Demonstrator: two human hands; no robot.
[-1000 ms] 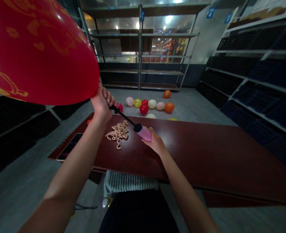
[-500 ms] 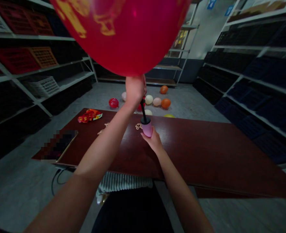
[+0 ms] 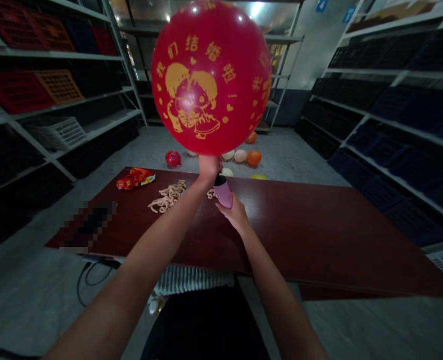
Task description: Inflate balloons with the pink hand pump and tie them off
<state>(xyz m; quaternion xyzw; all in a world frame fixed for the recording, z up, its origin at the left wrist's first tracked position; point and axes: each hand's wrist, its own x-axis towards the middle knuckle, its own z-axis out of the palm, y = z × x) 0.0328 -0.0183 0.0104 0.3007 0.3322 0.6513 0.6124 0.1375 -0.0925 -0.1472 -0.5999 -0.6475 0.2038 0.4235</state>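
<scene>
A large round red balloon [image 3: 209, 85] with yellow print stands inflated above my left hand [image 3: 209, 166]. Fingers closed, that hand grips the top end of a balloon pump [image 3: 223, 193], right under the balloon; the balloon's neck is hidden there. My right hand [image 3: 236, 212] is wrapped round the lower end of the pump's pink body. Between the hands, the pump's black collar shows close beneath my left hand. On the table [image 3: 300, 225], a pile of limp beige balloons [image 3: 168, 196] lies left of my left forearm, and a few more [image 3: 211, 193] lie beside the pump.
A red and orange crumpled packet [image 3: 134, 178] lies at the table's far left. A blurred-out dark object [image 3: 89, 225] is at the left edge. Inflated balloons [image 3: 254, 158] rest on the floor beyond. Shelves with crates [image 3: 58, 85] line both sides. Cables [image 3: 82, 282] hang below the table.
My left hand has come down toward my right, bringing the red balloon lower and fully into view. The black rod that showed between the hands has slid into the pink body.
</scene>
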